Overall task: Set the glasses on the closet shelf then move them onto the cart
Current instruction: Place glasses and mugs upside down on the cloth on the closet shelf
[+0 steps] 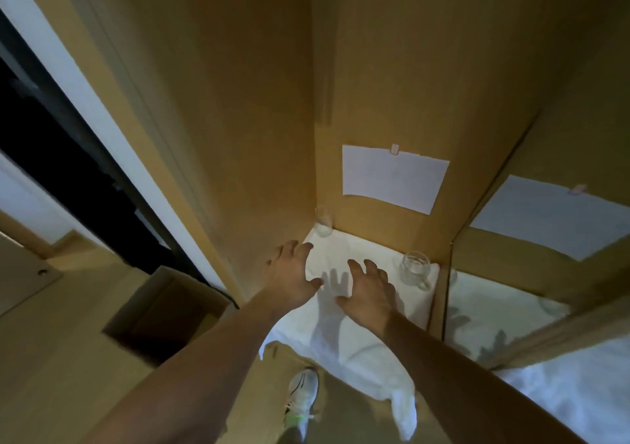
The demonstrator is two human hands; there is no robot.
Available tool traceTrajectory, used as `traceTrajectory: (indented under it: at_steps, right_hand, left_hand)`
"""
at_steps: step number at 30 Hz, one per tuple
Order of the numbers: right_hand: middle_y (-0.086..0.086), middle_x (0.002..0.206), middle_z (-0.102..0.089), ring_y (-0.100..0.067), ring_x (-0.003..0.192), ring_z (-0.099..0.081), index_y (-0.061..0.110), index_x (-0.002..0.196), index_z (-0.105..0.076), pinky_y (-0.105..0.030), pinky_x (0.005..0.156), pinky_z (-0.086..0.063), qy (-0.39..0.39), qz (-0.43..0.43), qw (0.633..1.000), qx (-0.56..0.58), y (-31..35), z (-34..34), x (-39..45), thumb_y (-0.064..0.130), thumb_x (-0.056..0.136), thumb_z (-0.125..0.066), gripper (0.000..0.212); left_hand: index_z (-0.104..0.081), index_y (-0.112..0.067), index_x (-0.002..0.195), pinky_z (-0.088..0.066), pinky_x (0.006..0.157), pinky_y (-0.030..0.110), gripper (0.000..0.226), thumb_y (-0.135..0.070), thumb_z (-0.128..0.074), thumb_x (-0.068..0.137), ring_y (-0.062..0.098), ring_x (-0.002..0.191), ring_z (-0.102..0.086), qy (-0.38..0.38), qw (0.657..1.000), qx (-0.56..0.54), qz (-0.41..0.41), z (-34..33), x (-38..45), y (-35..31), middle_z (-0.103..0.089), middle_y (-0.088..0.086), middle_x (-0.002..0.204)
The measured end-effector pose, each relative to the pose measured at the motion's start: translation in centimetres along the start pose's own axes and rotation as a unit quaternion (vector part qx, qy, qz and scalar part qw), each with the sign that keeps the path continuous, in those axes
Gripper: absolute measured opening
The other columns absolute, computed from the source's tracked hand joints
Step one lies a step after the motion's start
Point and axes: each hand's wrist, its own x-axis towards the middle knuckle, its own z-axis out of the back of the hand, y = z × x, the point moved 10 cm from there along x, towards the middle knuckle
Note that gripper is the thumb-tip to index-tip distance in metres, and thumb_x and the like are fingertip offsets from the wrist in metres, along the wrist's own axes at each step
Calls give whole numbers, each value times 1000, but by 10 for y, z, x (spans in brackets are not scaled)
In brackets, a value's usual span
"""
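Hovering empty with spread fingers, left hand near tumbler, right hand beside mug

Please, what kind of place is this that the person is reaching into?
Probably a wooden closet in a home or hotel room. A shelf covered with a white cloth holds a glass mug and a small glass, brown panels enclose it, and a mirrored side wall reflects them.
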Motion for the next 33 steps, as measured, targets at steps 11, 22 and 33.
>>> traceTrajectory:
  at_steps: [11, 22, 33]
  right_hand:
    - [-8, 157, -30, -32, 141, -34, 24, 155, -25, -44, 107, -40, 15, -70, 997, 29, 13, -29, 118, 54, 90, -67, 83]
    - [-11, 158, -28, -35, 142, -33, 21, 155, -26, -47, 111, -36, 17, -125, 989, 83, -14, -58, 220, 48, 90, -70, 83]
    - [-7, 153, -34, -31, 139, -36, 21, 155, -27, -43, 108, -38, 3, -136, 982, 130, -48, -103, 314, 47, 91, -66, 79]
  left_hand:
    - [-39, -25, 148, -39, 110, 43, 77, -51, -71, 83, 28, 137, -37, 42, 996, -66, 37, -39, 119, 61, -40, 2, 151]
    - [-38, -18, 151, -39, 110, 41, 78, -44, -73, 86, 29, 140, -38, 45, 993, -100, 39, -79, 228, 79, -43, 6, 151]
    - [-52, -17, 138, -44, 105, 38, 72, -40, -83, 77, 29, 126, -52, 26, 985, -157, 70, -156, 321, 77, -57, 7, 136]
